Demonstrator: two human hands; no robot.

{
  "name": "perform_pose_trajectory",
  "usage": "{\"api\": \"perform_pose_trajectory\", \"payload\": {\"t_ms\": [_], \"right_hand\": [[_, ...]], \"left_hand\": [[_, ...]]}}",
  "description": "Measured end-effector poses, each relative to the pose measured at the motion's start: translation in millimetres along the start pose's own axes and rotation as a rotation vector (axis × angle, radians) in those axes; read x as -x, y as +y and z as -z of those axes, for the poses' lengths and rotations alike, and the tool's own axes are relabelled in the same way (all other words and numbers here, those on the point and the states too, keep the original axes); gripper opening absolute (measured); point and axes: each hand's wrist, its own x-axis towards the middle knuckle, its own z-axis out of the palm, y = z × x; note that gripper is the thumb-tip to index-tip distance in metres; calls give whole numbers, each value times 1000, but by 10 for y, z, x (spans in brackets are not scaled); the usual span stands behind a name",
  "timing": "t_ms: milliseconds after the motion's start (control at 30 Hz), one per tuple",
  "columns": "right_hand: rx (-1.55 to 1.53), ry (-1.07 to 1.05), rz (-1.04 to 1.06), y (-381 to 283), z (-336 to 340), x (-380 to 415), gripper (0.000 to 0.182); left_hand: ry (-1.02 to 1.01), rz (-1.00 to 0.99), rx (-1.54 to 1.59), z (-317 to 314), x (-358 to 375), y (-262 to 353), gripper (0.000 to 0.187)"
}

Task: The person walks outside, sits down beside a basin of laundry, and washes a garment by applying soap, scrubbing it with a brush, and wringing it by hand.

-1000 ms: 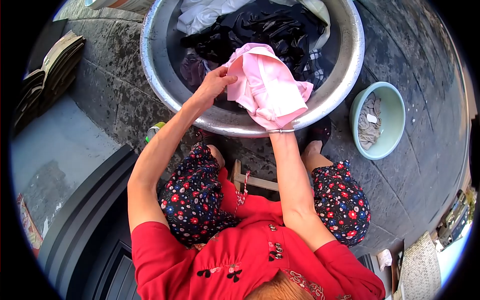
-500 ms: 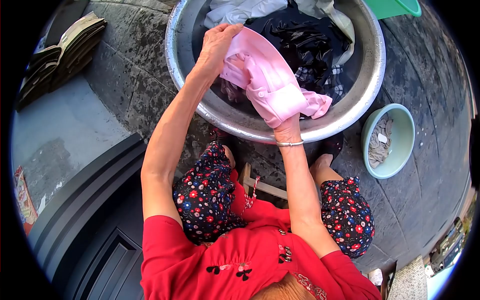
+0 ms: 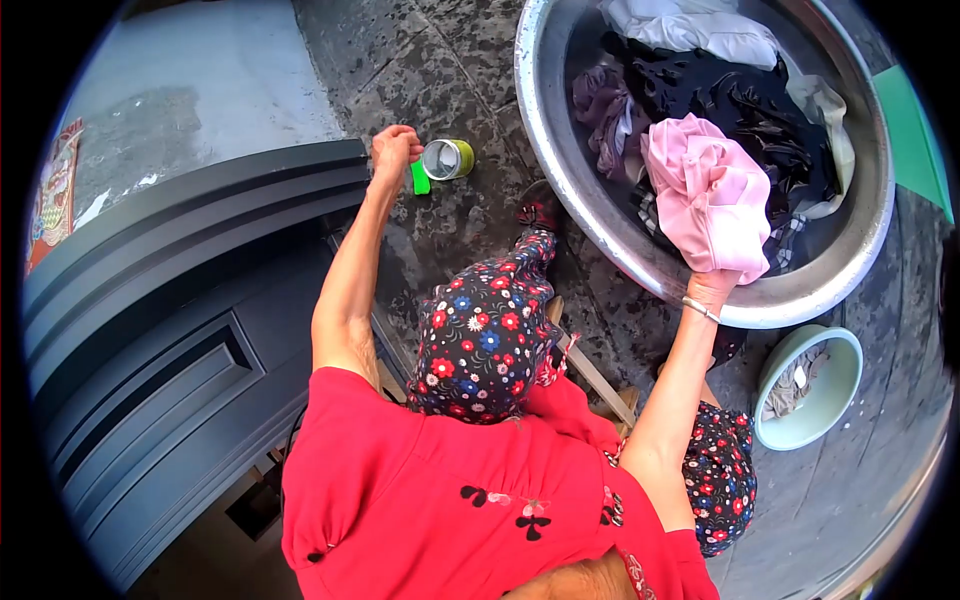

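Observation:
My left hand [image 3: 395,150] is closed, its fingers pinched on one end of a small bright green flat piece [image 3: 420,178]; its kind is not clear. Right beside these fingers stands a can with a yellow-green label [image 3: 448,159], with something whitish inside. Over the large metal basin [image 3: 540,140], a bunched pink shirt [image 3: 705,190] rests in my right hand [image 3: 715,284], whose fingers are mostly hidden under the cloth. Dark wet clothes [image 3: 720,100], a purple-grey cloth [image 3: 605,115] and white cloths [image 3: 700,28] lie in the basin's water.
A pale green tub [image 3: 848,385] with grey cloth inside stands near the basin's lower right. At the far right is a green container [image 3: 910,140]. A dark panelled door [image 3: 170,390] and its frame are on the left. A low wooden stool [image 3: 600,385] shows between my legs.
My left hand has let go of the pink shirt and moved left, down to the can and the green piece. The shirt now hangs bunched from my right hand. My view has turned left.

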Motion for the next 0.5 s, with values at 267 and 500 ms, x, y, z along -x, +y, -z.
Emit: {"api": "perform_pose_trajectory", "payload": {"t_ms": [267, 500], "right_hand": [[-739, 77, -467, -135, 25, -10, 40], [-1126, 159, -659, -81, 159, -58, 36]], "left_hand": [[95, -268, -346, -211, 120, -577, 26], [603, -81, -62, -26, -11, -852, 20]]}}
